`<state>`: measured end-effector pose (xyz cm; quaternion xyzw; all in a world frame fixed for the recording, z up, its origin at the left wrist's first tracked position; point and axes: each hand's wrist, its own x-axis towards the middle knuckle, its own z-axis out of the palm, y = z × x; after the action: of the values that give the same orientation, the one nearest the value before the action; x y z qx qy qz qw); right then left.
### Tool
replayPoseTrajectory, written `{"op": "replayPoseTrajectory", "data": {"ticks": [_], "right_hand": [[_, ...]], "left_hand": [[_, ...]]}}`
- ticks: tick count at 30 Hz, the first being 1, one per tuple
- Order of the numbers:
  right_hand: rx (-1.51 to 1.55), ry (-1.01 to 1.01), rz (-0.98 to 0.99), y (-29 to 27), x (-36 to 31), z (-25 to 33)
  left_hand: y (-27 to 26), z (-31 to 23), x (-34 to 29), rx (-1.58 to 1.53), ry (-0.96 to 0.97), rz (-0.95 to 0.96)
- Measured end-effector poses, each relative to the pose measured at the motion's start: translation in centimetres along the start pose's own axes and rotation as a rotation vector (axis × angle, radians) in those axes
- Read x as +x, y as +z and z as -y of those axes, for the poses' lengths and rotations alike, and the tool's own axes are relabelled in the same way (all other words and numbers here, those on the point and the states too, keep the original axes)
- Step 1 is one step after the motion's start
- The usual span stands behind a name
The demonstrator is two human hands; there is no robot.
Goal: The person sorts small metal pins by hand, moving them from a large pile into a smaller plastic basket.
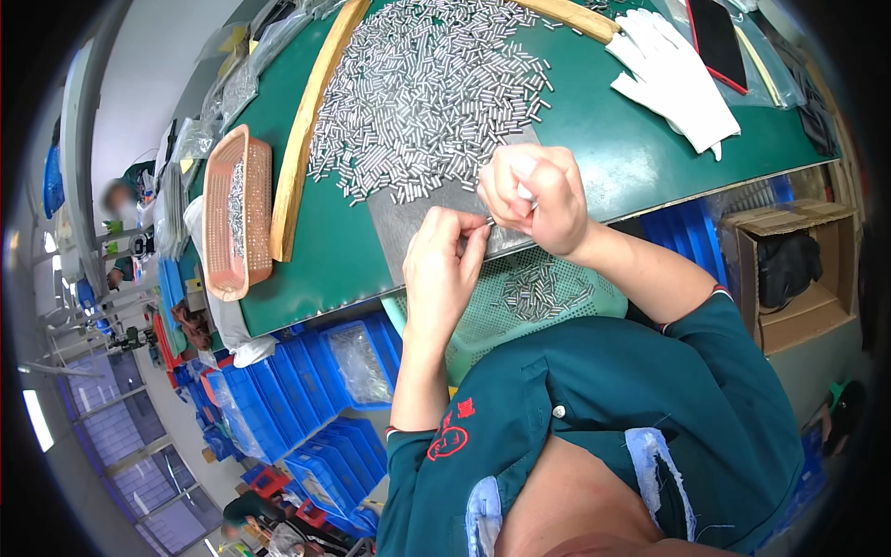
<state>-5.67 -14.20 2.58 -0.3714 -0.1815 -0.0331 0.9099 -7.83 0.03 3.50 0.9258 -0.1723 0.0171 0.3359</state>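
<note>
My left hand (441,265) is closed in a pinch at the front edge of the green table, with a small metal pin (490,222) at its fingertips. Close beside it, my right hand (538,195) is curled shut, its fingertips near the same pin; whatever lies inside its fingers is hidden. Both hands are above a dark grey mat (394,232). Beyond them spreads a large heap of short shiny metal pins (427,93). Below my hands, a light green perforated basket (608,302) holds more loose pins (538,292).
Wooden strips (311,121) flank the heap. A pink basket (260,204) with pins stands at the left. White gloves (668,79) and a red-edged dark device (719,45) lie at the right. Blue bins (297,381) and an open cardboard box (807,325) are below table level.
</note>
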Motion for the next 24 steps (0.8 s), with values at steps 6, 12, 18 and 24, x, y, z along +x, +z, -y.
{"op": "replayPoseTrajectory", "data": {"ticks": [6, 12, 18, 24], "right_hand": [[0.091, 0.041, 0.0, -0.7, 0.1, 0.0], [0.061, 0.027, -0.031, -0.5, 0.0, 0.2], [0.067, 0.03, -0.029, -0.5, -0.1, 0.1], [0.072, -0.001, -0.058, -0.6, -0.1, 0.4]], "left_hand": [[-0.7, 0.0, -0.5, 0.025, 0.069, 0.118], [-1.9, -0.4, 0.7, 0.007, -0.03, 0.086], [-0.1, 0.9, 2.5, 0.219, 0.032, -0.071], [-0.2, 0.2, 1.2, 0.104, -0.012, 0.051]]}}
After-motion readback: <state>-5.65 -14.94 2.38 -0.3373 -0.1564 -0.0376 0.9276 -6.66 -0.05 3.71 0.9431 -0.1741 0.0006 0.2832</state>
